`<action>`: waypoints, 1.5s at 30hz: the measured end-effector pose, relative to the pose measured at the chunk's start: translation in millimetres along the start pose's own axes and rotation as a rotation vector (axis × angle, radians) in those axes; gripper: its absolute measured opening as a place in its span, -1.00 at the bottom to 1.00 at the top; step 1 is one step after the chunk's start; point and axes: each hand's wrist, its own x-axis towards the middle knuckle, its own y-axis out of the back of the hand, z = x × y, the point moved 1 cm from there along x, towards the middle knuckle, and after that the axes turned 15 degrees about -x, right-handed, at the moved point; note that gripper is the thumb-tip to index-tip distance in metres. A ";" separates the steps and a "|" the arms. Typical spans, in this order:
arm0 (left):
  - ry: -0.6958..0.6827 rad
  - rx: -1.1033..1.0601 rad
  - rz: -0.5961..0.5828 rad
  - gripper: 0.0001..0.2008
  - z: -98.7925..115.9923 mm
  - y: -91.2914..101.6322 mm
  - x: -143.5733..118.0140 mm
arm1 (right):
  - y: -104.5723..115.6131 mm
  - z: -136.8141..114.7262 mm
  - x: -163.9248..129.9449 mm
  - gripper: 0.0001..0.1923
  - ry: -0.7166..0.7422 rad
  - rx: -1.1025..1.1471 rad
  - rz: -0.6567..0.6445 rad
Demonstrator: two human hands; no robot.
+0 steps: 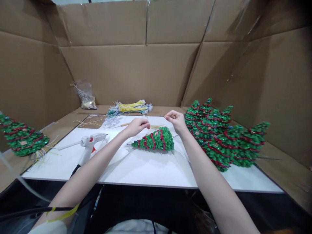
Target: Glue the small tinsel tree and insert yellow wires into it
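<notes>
Both hands pinched above the small tree on the worktop.
Your left hand (137, 125) and right hand (176, 121) each nip an end of a thin strand, hard to see. The tree (156, 139) lies on its side just beneath; it looks light and crushable, so grip its base.

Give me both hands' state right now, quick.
Left hand: closed, fingertips pinched on something thin, too small to identify.
Right hand: closed in a loose fist above the small green tree; contents cannot be told.
</notes>
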 end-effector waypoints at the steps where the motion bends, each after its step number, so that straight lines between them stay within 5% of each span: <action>1: 0.011 0.012 -0.008 -0.70 -0.3 2.2 -5.0 | 1.7 -1.0 0.1 -0.75 -0.006 -0.004 0.008; 12: 0.004 -0.035 -0.025 -0.74 -8.0 30.4 -40.5 | 11.1 0.9 2.6 -0.68 -0.051 -0.005 0.005; 19: 0.081 -0.480 -0.048 -0.76 -2.6 28.0 -48.0 | 4.4 -18.9 -13.3 -0.46 -0.185 -0.106 -0.317; 24: 0.136 -0.609 -0.041 -0.77 -2.1 25.4 -50.6 | 5.9 -29.3 -20.6 -0.35 -0.279 -0.229 -0.512; 33: 0.160 -0.578 -0.026 -0.75 -1.4 20.8 -53.6 | 15.4 -36.7 -24.7 -0.55 -0.210 -0.314 -0.750; 45: 0.015 -0.371 0.002 -0.86 3.5 19.0 -54.2 | 28.9 -31.7 -25.6 -0.54 -0.228 -0.269 -0.850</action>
